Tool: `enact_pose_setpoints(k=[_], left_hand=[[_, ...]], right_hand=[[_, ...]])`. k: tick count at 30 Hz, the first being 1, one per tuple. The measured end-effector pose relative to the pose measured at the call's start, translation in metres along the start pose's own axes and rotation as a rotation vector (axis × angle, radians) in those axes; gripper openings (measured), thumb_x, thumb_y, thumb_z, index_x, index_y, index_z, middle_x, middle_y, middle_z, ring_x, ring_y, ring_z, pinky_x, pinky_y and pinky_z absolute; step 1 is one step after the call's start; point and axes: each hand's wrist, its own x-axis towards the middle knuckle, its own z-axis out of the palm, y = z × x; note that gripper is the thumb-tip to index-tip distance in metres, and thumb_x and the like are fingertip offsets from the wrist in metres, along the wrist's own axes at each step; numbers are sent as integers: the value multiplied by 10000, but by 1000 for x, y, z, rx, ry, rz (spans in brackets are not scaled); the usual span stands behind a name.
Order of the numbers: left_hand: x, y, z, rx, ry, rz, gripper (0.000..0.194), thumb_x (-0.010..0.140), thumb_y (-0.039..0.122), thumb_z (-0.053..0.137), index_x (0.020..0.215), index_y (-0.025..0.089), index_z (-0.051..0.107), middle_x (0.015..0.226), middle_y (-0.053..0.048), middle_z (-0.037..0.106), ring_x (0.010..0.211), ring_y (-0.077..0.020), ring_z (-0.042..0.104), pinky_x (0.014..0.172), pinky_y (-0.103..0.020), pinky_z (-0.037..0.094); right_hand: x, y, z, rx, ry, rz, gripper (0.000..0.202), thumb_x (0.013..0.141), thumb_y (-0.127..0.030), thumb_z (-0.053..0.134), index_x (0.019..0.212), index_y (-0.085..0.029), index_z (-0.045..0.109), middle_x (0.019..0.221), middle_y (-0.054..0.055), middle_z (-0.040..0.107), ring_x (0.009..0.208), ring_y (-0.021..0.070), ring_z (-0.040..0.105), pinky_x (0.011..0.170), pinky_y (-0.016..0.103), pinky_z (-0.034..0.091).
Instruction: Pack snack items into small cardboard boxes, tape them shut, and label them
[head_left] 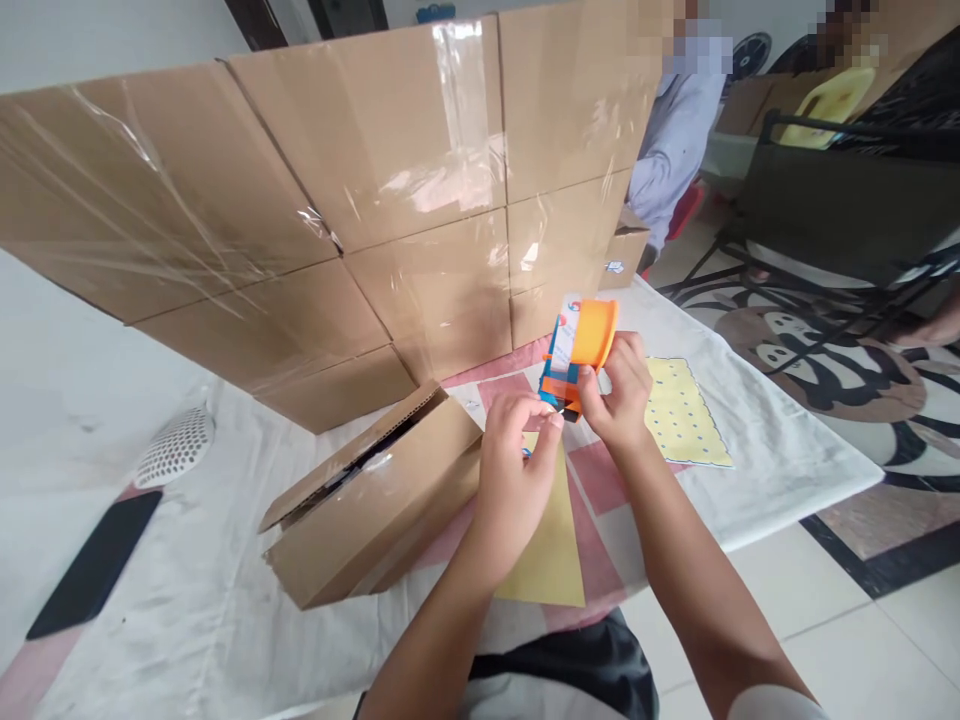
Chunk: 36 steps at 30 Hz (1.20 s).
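An orange and blue tape dispenser (592,335) is held up over the table by my right hand (621,392), whose fingers wrap round its right side. My left hand (520,470) is pinched close to the dispenser's lower end, thumb and forefinger together; what sits between them is too small to make out. Beneath my hands lies a yellow sheet (551,560). A yellow dotted paper (682,412) rests to the right of my right hand.
Taped cardboard boxes (420,190) form a tall wall behind. A cardboard box (382,500) lies left of my hands. Farther left are a black phone-like slab (94,565) and a white perforated object (176,445). Someone's sleeve (675,140) and a dark chair (817,200) show at right.
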Motion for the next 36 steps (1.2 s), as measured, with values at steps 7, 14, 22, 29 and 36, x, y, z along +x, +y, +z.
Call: enact_pose_setpoints(k=[7,14,22,29,36], left_hand=[[2,-5,3,-216,-42,-193,212,990,407,571,1023,202,617,707,22,578,697,-130,581,667,-252,454],[0,-12,10,-263,-22,-203,186,973,387,573,984,203,549,688,37,560,663,-117,550,643,-239,442],[0,-23,16,-288,-69,-262,183,978,383,567,941,205,548,690,42,542,652,-107,528,620,-232,402],[-18,-21,29,-321,-174,-347,175,990,381,566,960,209,562,712,36,566,679,-112,538,635,-232,401],[-15,-29,31,-377,-173,-340,218,982,415,593,1061,212,579,687,40,567,682,-124,538,655,-245,400]], right_hand=[[-5,4,3,-2,-74,102,216,1006,-275,522,800,-243,463,767,33,491,792,226,473,731,406,419],[-7,3,8,25,-78,333,401,1065,-409,460,706,-238,401,684,6,431,709,199,418,703,376,327],[-8,-5,16,156,-60,614,541,1048,-547,478,630,-222,365,620,-25,400,601,140,376,601,326,281],[-7,17,7,221,62,850,616,955,-721,522,612,-226,396,567,-35,391,547,121,340,536,298,277],[-4,15,10,399,39,1008,588,921,-678,567,561,-224,472,527,-9,491,487,119,401,495,296,340]])
